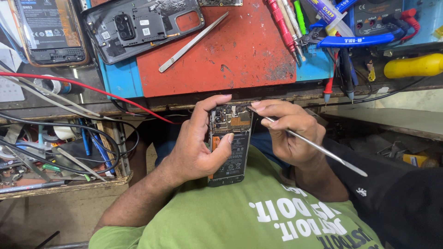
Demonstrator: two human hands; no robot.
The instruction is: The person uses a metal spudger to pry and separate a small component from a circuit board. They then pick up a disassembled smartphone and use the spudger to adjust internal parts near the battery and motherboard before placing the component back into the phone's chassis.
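Clamped by its long edges, the phone (229, 145) sits upright in the left hand (196, 147), thumb across its open back, fingers curled behind. It is held over the green shirt (240, 216), just below the bench edge (138, 110). With the cover off, board and battery lie bare, so it looks light, stiff and fragile; the frame edges seem the safe hold, not the exposed parts. The right hand (290, 136), just right of the phone, pinches a thin metal pry tool (318, 147) like a pen, tip at the phone's top. Beyond the phone lies a red mat (230, 55) with tweezers (194, 42) and the back cover (143, 27). Farther right of the mat are pliers (360, 39).
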